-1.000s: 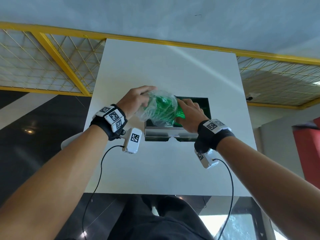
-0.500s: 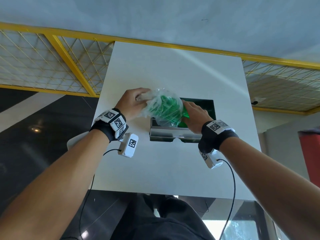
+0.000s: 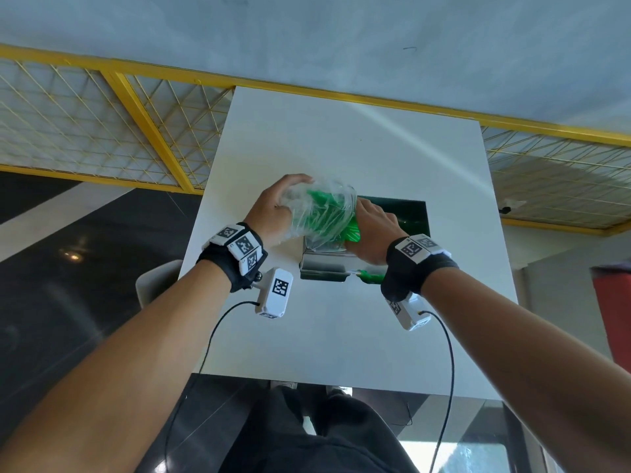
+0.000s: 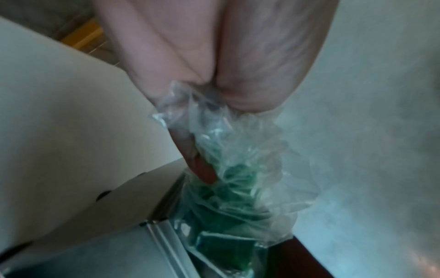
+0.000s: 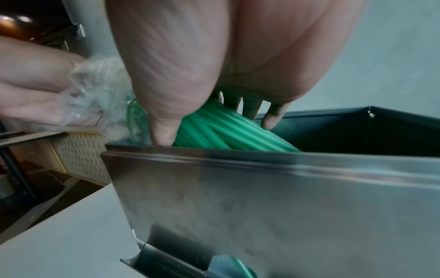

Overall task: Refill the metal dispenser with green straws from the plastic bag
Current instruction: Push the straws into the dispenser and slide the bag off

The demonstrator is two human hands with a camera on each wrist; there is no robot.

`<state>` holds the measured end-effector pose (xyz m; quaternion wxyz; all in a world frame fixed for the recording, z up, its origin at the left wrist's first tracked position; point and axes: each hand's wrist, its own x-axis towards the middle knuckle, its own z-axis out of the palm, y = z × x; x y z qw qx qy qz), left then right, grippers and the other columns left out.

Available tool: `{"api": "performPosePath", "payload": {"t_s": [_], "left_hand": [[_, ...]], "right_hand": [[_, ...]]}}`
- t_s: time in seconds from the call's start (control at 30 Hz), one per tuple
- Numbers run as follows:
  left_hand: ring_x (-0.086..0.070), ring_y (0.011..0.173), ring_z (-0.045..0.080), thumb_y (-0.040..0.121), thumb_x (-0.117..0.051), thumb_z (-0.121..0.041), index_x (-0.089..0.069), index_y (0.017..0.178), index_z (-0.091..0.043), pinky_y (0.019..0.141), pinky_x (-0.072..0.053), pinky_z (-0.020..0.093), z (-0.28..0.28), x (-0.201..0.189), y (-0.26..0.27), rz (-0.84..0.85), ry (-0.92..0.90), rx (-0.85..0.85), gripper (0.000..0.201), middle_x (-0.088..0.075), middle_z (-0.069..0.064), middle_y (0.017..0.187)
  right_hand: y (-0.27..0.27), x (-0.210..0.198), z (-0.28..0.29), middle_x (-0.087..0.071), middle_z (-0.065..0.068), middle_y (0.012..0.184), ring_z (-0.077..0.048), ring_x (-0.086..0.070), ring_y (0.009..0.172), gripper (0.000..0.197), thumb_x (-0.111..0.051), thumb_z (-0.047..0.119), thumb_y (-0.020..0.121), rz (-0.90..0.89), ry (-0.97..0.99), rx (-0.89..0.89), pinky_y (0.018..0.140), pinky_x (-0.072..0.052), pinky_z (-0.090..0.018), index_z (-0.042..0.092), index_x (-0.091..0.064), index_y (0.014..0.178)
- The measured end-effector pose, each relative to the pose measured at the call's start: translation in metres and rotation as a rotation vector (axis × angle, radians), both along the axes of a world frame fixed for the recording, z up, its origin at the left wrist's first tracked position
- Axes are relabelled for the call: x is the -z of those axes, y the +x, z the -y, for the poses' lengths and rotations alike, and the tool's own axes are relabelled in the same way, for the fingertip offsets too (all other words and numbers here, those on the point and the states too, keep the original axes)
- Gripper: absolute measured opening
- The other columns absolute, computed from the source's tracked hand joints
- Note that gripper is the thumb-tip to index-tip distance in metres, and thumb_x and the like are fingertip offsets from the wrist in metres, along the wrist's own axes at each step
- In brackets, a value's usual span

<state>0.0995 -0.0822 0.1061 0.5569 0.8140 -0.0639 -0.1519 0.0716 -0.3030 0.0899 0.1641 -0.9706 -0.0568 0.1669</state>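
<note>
The left hand (image 3: 273, 208) grips the bunched closed end of the plastic bag (image 3: 321, 213), its fingers (image 4: 195, 161) curled into the crumpled film, and over the last second it has lifted that end a little higher above the left side of the metal dispenser (image 3: 324, 264), so the bag now tips more steeply toward the open box. A second ago most of the green straws (image 5: 228, 131) were still bundled inside the plastic; now a sheaf of them slants out of the bag's mouth and down past the near rim into the dark interior. The right hand (image 3: 372, 230) holds that sheaf, thumb on the near side and fingers (image 5: 271, 118) wrapped over the far side, guiding it in. A green straw end also shows at the dispensing slot low on the front (image 3: 370, 277). The dispenser stands on the white desk (image 3: 341, 336). In my judgement the transfer is well under way, with the bag still to be drawn off the straws.
</note>
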Motion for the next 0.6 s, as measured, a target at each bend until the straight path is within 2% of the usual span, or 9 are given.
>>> {"api": "performPosePath", "payload": {"t_s": [0.1,0.17,0.23,0.33,0.37,0.43,0.6], "left_hand": [[-0.060,0.085,0.020,0.076,-0.028,0.023,-0.064,0.115,-0.033,0.055,-0.047,0.021,0.002,0.004,-0.003,-0.085,-0.184,-0.054,0.077,-0.060,-0.002,0.125],[-0.065,0.097,0.021,0.075,-0.026,0.024,-0.066,0.111,-0.033,0.066,-0.055,0.026,0.002,0.005,-0.003,-0.129,-0.251,-0.094,0.078,-0.062,-0.007,0.122],[-0.066,0.108,0.018,0.073,-0.023,0.025,-0.067,0.108,-0.029,0.078,-0.059,0.030,0.000,0.002,-0.002,-0.146,-0.291,-0.176,0.078,-0.062,-0.004,0.122],[-0.053,0.109,-0.008,0.073,-0.022,0.023,-0.067,0.112,-0.023,0.094,-0.051,0.026,-0.007,-0.001,0.003,-0.109,-0.233,-0.309,0.075,-0.059,-0.022,0.114],[-0.051,0.109,-0.011,0.073,-0.023,0.023,-0.068,0.113,-0.022,0.100,-0.048,0.026,-0.010,-0.002,0.004,-0.094,-0.221,-0.330,0.075,-0.060,-0.025,0.112],[-0.054,0.113,-0.005,0.072,-0.023,0.022,-0.069,0.111,-0.023,0.109,-0.043,0.031,-0.014,-0.001,0.007,-0.070,-0.219,-0.346,0.075,-0.063,-0.028,0.111],[-0.054,0.112,-0.008,0.068,-0.022,0.023,-0.069,0.102,-0.024,0.104,-0.040,0.022,-0.018,0.001,0.008,-0.031,-0.234,-0.373,0.075,-0.067,-0.021,0.110]], "right_hand": [[0.004,0.003,-0.005,-0.042,-0.001,0.150,-0.028,-0.041,0.138,0.084,-0.066,0.055,0.083,0.031,-0.056,-0.026,0.113,-0.029,-0.053,0.029,-0.027,0.152],[0.007,0.003,-0.008,-0.048,-0.001,0.142,-0.027,-0.045,0.133,0.073,-0.063,0.050,0.085,0.057,-0.089,-0.051,0.111,-0.030,-0.050,0.026,-0.034,0.147],[0.010,0.004,-0.009,-0.053,-0.001,0.134,-0.026,-0.050,0.129,0.065,-0.065,0.043,0.085,0.095,-0.120,-0.082,0.108,-0.032,-0.046,0.023,-0.041,0.142],[0.013,0.006,-0.010,-0.057,-0.001,0.129,-0.026,-0.053,0.125,0.065,-0.070,0.044,0.084,0.150,-0.164,-0.107,0.108,-0.035,-0.045,0.021,-0.046,0.140],[0.014,0.007,-0.010,-0.057,-0.001,0.129,-0.027,-0.053,0.126,0.065,-0.071,0.044,0.085,0.157,-0.167,-0.110,0.108,-0.035,-0.045,0.020,-0.046,0.141],[0.016,0.006,-0.010,-0.057,-0.003,0.131,-0.028,-0.053,0.125,0.064,-0.071,0.041,0.086,0.156,-0.166,-0.109,0.108,-0.036,-0.046,0.019,-0.046,0.141],[0.015,0.004,-0.010,-0.058,-0.003,0.131,-0.030,-0.055,0.124,0.062,-0.070,0.039,0.087,0.163,-0.153,-0.102,0.107,-0.038,-0.048,0.020,-0.046,0.140]]}}
